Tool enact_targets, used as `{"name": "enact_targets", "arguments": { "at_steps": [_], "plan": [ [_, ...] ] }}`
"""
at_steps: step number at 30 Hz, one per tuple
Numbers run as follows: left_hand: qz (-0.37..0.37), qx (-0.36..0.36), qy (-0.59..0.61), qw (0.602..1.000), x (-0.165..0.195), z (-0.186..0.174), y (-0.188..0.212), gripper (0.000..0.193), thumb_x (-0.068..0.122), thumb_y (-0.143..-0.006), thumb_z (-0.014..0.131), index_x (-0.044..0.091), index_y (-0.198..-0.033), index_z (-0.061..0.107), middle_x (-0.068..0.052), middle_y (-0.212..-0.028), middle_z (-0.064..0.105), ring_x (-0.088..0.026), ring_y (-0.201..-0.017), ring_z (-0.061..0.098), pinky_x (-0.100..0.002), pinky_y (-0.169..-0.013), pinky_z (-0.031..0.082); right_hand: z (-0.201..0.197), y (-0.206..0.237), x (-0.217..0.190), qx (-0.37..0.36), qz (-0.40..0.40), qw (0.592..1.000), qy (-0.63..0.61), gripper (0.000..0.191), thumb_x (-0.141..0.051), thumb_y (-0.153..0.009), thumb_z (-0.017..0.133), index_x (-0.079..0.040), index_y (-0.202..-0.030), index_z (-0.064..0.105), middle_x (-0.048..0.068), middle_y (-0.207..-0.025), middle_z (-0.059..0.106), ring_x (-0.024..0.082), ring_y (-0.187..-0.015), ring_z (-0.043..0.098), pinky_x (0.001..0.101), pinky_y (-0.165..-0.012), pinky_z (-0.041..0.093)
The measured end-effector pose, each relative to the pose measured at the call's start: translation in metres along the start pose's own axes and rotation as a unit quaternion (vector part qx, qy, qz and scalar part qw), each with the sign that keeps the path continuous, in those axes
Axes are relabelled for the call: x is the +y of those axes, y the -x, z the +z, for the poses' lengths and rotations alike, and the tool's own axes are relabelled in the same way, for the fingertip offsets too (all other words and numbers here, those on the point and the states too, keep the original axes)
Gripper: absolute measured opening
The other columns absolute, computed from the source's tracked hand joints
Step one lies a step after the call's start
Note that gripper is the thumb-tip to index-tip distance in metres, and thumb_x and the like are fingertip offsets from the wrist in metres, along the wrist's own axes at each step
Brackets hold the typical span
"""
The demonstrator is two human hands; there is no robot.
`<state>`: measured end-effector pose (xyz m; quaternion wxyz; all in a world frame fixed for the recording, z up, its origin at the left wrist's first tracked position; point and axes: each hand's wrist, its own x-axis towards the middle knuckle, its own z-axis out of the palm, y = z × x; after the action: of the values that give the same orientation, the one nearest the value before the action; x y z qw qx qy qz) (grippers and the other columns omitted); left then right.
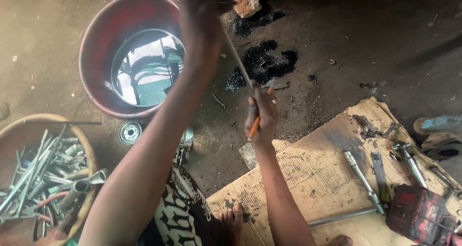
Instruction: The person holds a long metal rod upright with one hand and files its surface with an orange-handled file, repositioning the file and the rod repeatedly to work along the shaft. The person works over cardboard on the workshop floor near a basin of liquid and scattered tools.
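Seen from above, a person sits on a dirt floor with both arms stretched forward over a sheet of cardboard (308, 174). Nearest the camera, a patterned black-and-white cloth (180, 212) and bare toes (234, 216) are partly cut off by the lower edge. The right hand (261, 116) is closed in a fist around an orange-handled tool (254, 125), of which only a short length of handle shows below the fingers; its working end is hidden. Farther out, the left hand (199, 22) is blurred and runs off the top edge, so its grip cannot be made out. A thin grey metal rod (237, 58) slants between the two hands, its upper end lost behind the left hand and its lower end meeting the right fist. Left of the arms, a shallow basin (89, 149) holds wrenches and sockets; beyond it a red bucket (96, 39) holds reflective liquid. To the right, a long socket wrench (362, 178) and a red metal part (421, 214) lie on the cardboard. Dark oily patches (264, 58) stain the ground beyond.
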<state>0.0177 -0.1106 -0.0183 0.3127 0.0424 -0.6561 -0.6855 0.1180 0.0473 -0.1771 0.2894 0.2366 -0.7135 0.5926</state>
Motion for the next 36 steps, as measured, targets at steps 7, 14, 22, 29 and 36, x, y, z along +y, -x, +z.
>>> {"name": "enact_targets", "arguments": {
  "at_steps": [7, 14, 22, 29, 36],
  "plan": [
    [0.027, -0.045, -0.047, 0.998, 0.018, -0.013, -0.009, 0.026, 0.021, -0.11, 0.047, 0.001, -0.112, 0.062, -0.014, -0.098, 0.073, -0.021, -0.08, 0.074, -0.036, -0.077, 0.064, 0.014, -0.007, -0.039, -0.013, 0.026, 0.999, 0.018, 0.033, -0.017, -0.114, 0.048, 0.0, -0.139, 0.059, 0.009, -0.1, 0.069, 0.016, -0.085, 0.059, 0.0326, -0.073, 0.048],
    [-0.04, -0.062, 0.044, 0.996, 0.027, -0.03, -0.006, 0.022, 0.019, -0.11, 0.046, 0.004, -0.126, 0.048, -0.016, -0.102, 0.073, -0.023, -0.077, 0.072, -0.036, -0.066, 0.059, 0.019, 0.0, -0.041, -0.025, 0.063, 0.997, 0.023, 0.034, -0.014, -0.11, 0.049, 0.004, -0.137, 0.06, 0.01, -0.091, 0.063, 0.016, -0.078, 0.057, 0.0322, -0.067, 0.046],
    [-0.026, -0.134, 0.042, 0.99, 0.008, -0.057, -0.011, 0.022, 0.012, -0.113, 0.047, 0.003, -0.133, 0.049, -0.017, -0.108, 0.073, -0.023, -0.087, 0.072, -0.036, -0.077, 0.061, 0.039, -0.002, -0.062, -0.037, 0.077, 0.981, 0.174, 0.034, -0.011, -0.106, 0.05, 0.0, -0.136, 0.062, 0.015, -0.1, 0.068, 0.029, -0.094, 0.065, 0.0462, -0.084, 0.053],
    [-0.052, -0.273, -0.329, 0.902, -0.055, -0.045, 0.043, 0.018, 0.017, -0.102, 0.062, 0.002, -0.11, 0.066, -0.012, -0.093, 0.071, -0.019, -0.081, 0.072, -0.034, -0.069, 0.061, 0.029, -0.008, -0.021, -0.158, 0.267, 0.949, -0.056, 0.022, -0.018, -0.104, 0.055, -0.006, -0.123, 0.057, 0.014, -0.115, 0.07, 0.026, -0.109, 0.07, 0.0407, -0.098, 0.056],
    [-0.111, -0.322, -0.413, 0.844, -0.078, -0.037, 0.088, 0.03, 0.025, -0.096, 0.064, 0.025, -0.125, 0.071, -0.006, -0.1, 0.077, -0.02, -0.092, 0.07, -0.034, -0.08, 0.055, 0.042, 0.019, -0.003, -0.063, 0.117, 0.987, 0.084, 0.058, 0.01, -0.083, 0.062, 0.006, -0.139, 0.047, 0.027, -0.122, 0.064, 0.035, -0.107, 0.069, 0.04, -0.096, 0.057]
  ]
}}
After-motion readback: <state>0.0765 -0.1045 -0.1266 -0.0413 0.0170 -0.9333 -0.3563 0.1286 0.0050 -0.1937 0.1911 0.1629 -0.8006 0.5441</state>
